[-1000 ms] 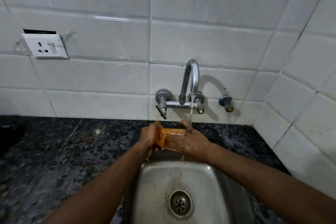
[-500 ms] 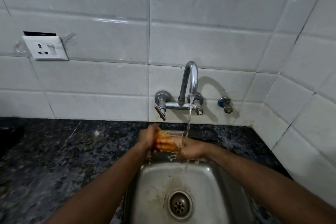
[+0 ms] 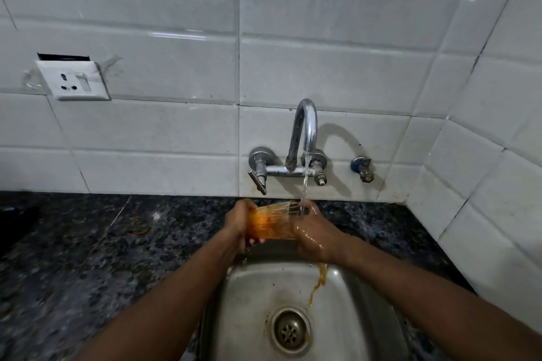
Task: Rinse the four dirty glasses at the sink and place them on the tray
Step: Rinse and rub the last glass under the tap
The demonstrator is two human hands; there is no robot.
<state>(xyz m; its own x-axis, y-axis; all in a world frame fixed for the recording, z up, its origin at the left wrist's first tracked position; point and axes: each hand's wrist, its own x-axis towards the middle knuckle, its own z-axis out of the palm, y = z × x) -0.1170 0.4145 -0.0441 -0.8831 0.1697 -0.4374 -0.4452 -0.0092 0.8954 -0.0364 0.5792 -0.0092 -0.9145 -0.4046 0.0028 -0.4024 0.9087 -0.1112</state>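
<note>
white tile wall (image 3: pixel 322 61) fills the top, dark speckled counter (image 3: pixel 88 258) runs across at nine o'clock, steel sink (image 3: pixel 258 302) sits at six. rinsing is the step in hand: the glass (image 3: pixel 272 221) lies on its side over the sink's far edge, mouth toward three o'clock under the tap (image 3: pixel 305 132), water striking near its rim. left hand (image 3: pixel 239 221) curled around the base end, right hand (image 3: pixel 315 236) wrapped at the mouth end, fingers seemingly inside, wet. orange liquid runs off below the right hand toward the drain (image 3: pixel 290 330), and the glass is orange inside, so i'd judge it not clean yet. next move calls for tipping it out, more water, a firm grip on slick glass. no tray or other glasses in view. socket (image 3: pixel 73 80) at ten o'clock, well clear of the splash. small valve (image 3: pixel 362 168) just right of the tap. nothing blocks the hands.
</note>
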